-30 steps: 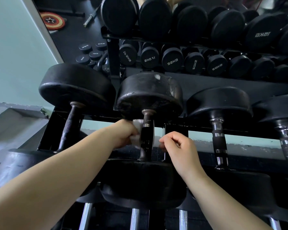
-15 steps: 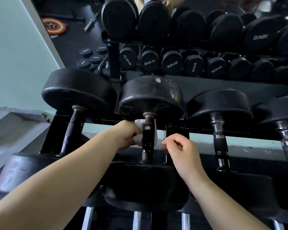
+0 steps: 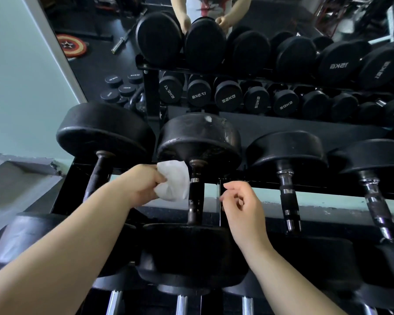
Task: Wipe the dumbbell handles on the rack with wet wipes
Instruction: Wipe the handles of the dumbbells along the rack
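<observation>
A black dumbbell lies across the rack [image 3: 248,178] in the middle, its dark handle [image 3: 196,192] running towards me. My left hand [image 3: 143,185] grips a crumpled white wet wipe [image 3: 174,184] just left of that handle; the wipe's right edge meets the handle. To the right of the handle hovers my right hand [image 3: 241,203], fingers loosely curled, holding nothing and not touching the handle.
Another dark-handled dumbbell [image 3: 100,173] lies to the left, two chrome-handled ones [image 3: 287,196] [image 3: 375,201] to the right. A mirror behind shows more racked dumbbells [image 3: 228,96] and my reflected hands. A pale green wall [image 3: 21,87] stands at left.
My left hand has pulled the wipe off the handle to its left side, and more of the wipe shows. My right hand has let go of the wipe's end and drawn away to the right.
</observation>
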The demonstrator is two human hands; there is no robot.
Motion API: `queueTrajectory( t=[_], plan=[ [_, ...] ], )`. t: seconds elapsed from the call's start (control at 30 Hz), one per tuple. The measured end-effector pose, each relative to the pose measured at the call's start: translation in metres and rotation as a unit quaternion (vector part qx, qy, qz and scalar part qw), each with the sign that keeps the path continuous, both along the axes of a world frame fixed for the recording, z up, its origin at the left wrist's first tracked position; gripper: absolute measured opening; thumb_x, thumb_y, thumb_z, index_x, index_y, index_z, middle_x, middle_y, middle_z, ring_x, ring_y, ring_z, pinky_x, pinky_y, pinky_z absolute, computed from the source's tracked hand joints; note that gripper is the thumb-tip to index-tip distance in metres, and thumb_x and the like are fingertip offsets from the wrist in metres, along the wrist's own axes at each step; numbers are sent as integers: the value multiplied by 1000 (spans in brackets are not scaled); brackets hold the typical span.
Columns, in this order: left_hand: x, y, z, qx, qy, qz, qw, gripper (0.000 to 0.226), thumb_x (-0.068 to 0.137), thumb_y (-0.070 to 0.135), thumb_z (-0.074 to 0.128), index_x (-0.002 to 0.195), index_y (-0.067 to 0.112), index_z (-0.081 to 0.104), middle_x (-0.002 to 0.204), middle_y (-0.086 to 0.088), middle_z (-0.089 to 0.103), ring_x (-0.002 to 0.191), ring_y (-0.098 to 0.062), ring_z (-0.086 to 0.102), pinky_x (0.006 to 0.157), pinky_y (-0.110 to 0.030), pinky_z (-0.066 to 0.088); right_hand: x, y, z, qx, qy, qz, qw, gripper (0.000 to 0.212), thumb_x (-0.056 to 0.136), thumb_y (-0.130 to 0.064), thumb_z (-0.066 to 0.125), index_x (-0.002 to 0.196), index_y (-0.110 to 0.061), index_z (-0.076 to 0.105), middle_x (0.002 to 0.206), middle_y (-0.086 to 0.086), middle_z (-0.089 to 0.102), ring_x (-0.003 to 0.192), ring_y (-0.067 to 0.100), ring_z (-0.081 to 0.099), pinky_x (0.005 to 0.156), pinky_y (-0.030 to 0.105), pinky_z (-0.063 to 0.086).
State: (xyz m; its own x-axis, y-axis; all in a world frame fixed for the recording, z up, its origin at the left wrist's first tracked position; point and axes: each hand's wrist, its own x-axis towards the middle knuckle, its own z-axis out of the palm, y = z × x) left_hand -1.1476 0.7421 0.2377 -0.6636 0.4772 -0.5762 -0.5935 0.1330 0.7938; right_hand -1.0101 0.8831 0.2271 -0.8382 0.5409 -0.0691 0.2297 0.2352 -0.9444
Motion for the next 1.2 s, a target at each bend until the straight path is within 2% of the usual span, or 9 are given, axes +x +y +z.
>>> queueTrajectory(
  t=[0.23, 0.3, 0.43, 0.67, 0.8, 0.97, 1.07, 1.13, 1.2],
  plan=[
    [36, -32, 52, 132, 4, -22, 991, 34, 78, -13, 46, 101, 5, 63, 84, -8, 73, 71, -17, 70, 59, -24, 57, -4, -2, 11, -26, -24, 47, 998, 33, 89, -27, 52, 121, -23, 46, 105, -13, 55, 88, 1, 52, 74, 2, 39],
    [49, -24, 62, 174, 18, -60, 983, 38, 69, -9, 54, 103, 4, 64, 93, -11, 72, 80, -20, 70, 64, -26, 57, -4, -1, 23, -118, -39, 107, 986, 26, 86, -37, 55, 110, -28, 53, 114, -10, 60, 100, 8, 56, 90, 18, 44],
    [77, -3, 68, 123, 89, -67, 986, 29, 73, -3, 53, 101, -1, 62, 91, -14, 67, 78, -18, 66, 67, -24, 56, 10, 9, 42, -234, 18, 160, 959, 15, 88, -13, 54, 86, -24, 64, 84, -10, 70, 82, 9, 64, 76, 25, 52],
    [126, 39, 64, -32, 304, 6, 952, 32, 89, 2, 51, 82, 31, 62, 86, 9, 66, 88, -12, 61, 88, -27, 48, 52, 67, 68, -94, 14, 67, 993, 19, 86, -11, 55, 79, -29, 59, 84, -7, 64, 81, 11, 60, 75, 26, 47],
    [156, 73, 55, -87, 397, -9, 914, 36, 88, 6, 52, 80, 41, 58, 84, 23, 63, 79, 13, 56, 75, -1, 41, 74, 126, 66, -68, 19, 6, 998, 18, 87, -9, 51, 87, -26, 55, 87, -8, 60, 82, 8, 56, 71, 24, 45],
    [205, 137, 18, -188, 445, 2, 875, 24, 89, 19, 55, 110, 29, 58, 95, 27, 49, 91, 4, 48, 73, 8, 31, 78, 185, 48, 58, -15, 3, 998, 15, 86, -7, 50, 96, -18, 51, 79, -8, 53, 69, 7, 49, 57, 19, 37],
    [223, 164, -8, -208, 467, 22, 859, 38, 87, 19, 55, 124, 24, 49, 106, 28, 42, 104, 3, 42, 86, -1, 33, 67, 195, 32, 180, 9, 44, 983, 24, 86, -3, 46, 107, -13, 52, 91, -8, 50, 80, 9, 47, 63, 17, 33],
    [227, 172, -23, -213, 536, 46, 815, 35, 84, 23, 49, 120, 22, 49, 110, 14, 48, 102, -2, 46, 91, -18, 39, 57, 194, 24, 262, 46, 80, 961, 28, 86, 1, 44, 112, -7, 53, 102, -5, 49, 91, 11, 45, 66, 12, 32],
    [229, 175, -34, -231, 584, 75, 775, 28, 80, 24, 42, 108, 23, 48, 105, 5, 55, 97, -7, 47, 88, -15, 37, 43, 191, 12, 338, 48, 156, 927, 26, 87, 2, 43, 108, -1, 58, 103, 4, 53, 95, 18, 48, 71, 13, 32]
  ],
)
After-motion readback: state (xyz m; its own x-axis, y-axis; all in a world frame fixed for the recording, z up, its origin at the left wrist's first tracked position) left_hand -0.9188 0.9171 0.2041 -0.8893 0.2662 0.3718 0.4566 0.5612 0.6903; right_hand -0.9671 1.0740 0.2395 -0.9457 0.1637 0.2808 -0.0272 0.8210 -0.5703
